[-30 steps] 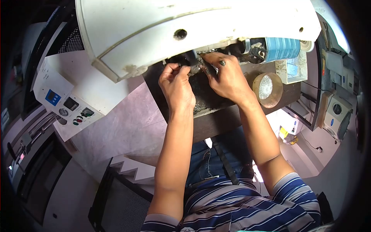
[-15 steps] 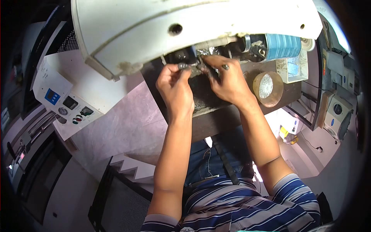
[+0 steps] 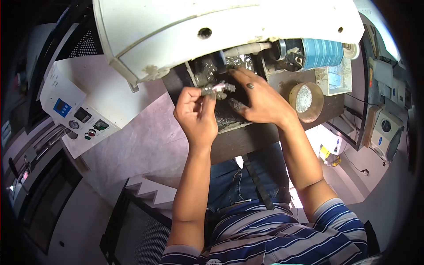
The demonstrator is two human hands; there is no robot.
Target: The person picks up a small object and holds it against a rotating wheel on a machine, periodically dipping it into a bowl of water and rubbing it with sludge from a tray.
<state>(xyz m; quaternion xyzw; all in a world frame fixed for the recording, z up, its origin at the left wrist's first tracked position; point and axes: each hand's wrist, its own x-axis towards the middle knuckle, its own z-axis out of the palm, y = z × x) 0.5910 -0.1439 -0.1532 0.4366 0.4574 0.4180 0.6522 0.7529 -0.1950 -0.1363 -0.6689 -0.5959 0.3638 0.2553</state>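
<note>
Past the table (image 3: 247, 142)'s near edge, left hand (image 3: 196, 118) pinches a small grimy piece (image 3: 221, 87); right hand (image 3: 266, 105) is loosely open, empty.

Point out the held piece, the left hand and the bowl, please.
Held piece (image 3: 219, 87): head view, on its pale middle.
Left hand (image 3: 197, 120): head view, on the hand's middle.
Bowl (image 3: 315, 108): head view, on its inner wall.

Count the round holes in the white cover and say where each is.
2: the larger hole left of middle on the white cover, beyond the left hand; the smaller hole near the cover's right end, beyond the blue casing. Others may be hidden.
</note>
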